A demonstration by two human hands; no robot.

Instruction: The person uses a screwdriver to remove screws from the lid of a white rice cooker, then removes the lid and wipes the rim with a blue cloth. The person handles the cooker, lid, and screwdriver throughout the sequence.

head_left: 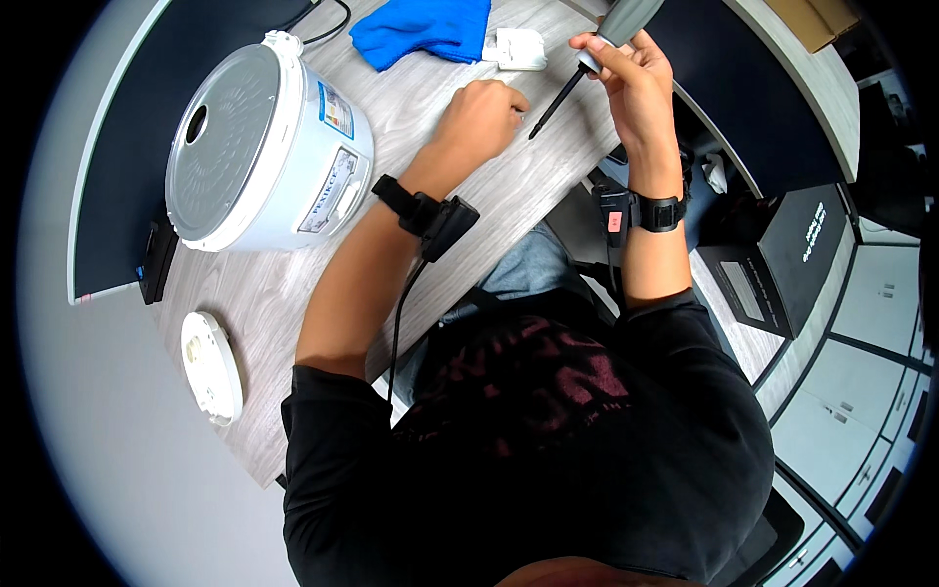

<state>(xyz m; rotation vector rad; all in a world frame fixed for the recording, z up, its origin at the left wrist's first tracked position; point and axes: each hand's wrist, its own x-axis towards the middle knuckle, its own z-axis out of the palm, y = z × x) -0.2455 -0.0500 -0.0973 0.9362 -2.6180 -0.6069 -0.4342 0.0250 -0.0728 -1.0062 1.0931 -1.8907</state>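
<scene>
My right hand [638, 96] is wrapped round the grey handle of a screwdriver [558, 102], held up over the desk's right side. Its long black shaft slants down and left, with the tip near my left hand. My left hand [477, 119] rests low over the desk with its fingers curled together. What those fingers hold, if anything, is too small to make out. Left of that hand a white rice cooker [284, 166] lies tipped, its round grey face [227, 147] with a dark hole turned up and left.
A blue cloth [425, 31] and a small white plastic piece [518, 49] lie at the desk's far side. Near the left edge is a round white plastic cover [210, 370]. Dark partitions flank the desk [411, 127]. At right stands a black box [782, 259].
</scene>
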